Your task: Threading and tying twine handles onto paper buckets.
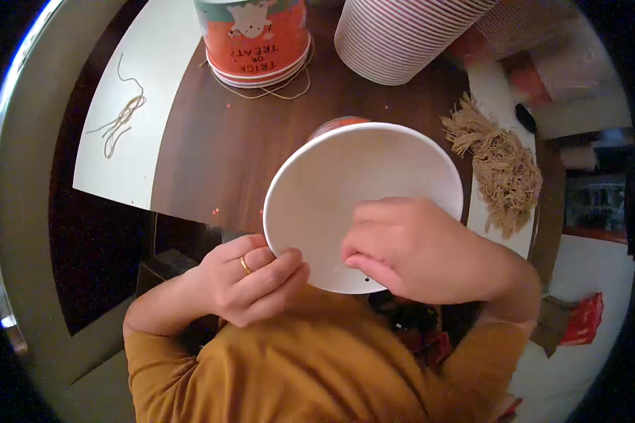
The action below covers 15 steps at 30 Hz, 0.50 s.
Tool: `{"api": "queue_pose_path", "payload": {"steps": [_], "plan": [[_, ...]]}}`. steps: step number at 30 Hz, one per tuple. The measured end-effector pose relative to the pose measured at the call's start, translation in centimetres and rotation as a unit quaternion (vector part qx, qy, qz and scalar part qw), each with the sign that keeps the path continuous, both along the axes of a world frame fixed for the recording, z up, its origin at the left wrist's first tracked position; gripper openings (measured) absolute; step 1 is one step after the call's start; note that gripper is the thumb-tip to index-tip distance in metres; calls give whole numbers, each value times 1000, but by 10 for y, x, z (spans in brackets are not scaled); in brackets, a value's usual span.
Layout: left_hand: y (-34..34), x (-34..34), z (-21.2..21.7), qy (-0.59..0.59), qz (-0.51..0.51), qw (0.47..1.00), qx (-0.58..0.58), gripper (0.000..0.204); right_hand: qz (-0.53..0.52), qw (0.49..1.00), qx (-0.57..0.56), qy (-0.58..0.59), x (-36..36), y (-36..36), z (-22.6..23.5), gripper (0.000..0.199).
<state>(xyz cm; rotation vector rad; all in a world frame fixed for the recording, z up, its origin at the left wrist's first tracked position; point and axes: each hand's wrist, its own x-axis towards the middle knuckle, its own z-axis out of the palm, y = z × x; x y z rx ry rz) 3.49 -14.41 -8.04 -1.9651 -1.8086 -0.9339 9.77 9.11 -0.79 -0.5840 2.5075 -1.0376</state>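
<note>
A white-lined paper bucket (317,190) is tipped with its wide mouth toward me at the table's near edge. My left hand (250,278), a gold ring on one finger, pinches the near left part of its rim. Over the mouth, my right hand (416,250) is closed with its fingers curled inward, against or just above the inner wall. Whatever those fingers hold, if anything, is hidden. A small dark hole (367,280) shows in the wall close to the near rim, beside the right thumb.
An orange and green printed bucket (257,42) stands at the back with twine around its base. Right of it leans a stack of nested white buckets (409,35). A bundle of tan twine (504,176) lies at the right, loose twine (123,113) at the left.
</note>
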Motion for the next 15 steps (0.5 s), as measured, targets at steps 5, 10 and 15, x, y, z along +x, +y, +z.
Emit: {"api": "queue_pose_path", "payload": {"steps": [5, 10, 15], "plan": [[-3, -9, 4, -2, 13, 1000, -16, 20, 13, 998, 55, -9, -10, 5, 1, 10], [-1, -17, 14, -10, -14, 999, -42, 19, 127, 983, 127, 25, -8, 7, 15, 6], [4, -22, 16, 20, -32, 999, -30, 19, 130, 983, 131, 12, -8, 3, 7, 7]]}}
